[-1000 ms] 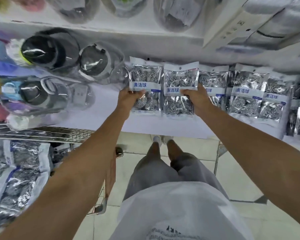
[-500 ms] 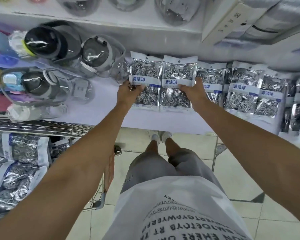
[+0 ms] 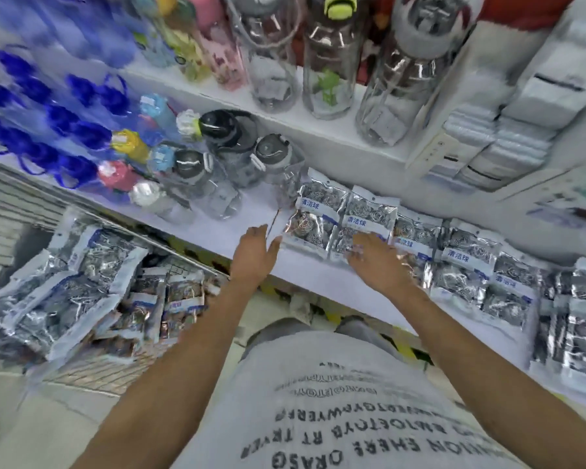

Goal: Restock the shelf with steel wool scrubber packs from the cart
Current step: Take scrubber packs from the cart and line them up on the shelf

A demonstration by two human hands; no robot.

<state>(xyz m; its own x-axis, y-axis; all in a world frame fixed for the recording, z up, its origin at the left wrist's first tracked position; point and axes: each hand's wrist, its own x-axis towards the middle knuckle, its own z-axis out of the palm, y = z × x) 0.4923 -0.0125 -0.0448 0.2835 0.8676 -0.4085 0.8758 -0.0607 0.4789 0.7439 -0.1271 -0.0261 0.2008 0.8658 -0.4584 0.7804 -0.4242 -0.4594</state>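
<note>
Two scrubber packs (image 3: 344,223) lie side by side on the white shelf (image 3: 237,228), at the left end of the pack row (image 3: 481,275). Left hand (image 3: 256,253) hovers just left of the leftmost pack, fingers straight, holding nothing. Right hand (image 3: 378,262) is at the near edge of the second pack, fingers spread flat, gripping nothing; contact unclear, blurred. Cart (image 3: 115,360) sits lower left with more packs (image 3: 65,286) piled inside.
</note>
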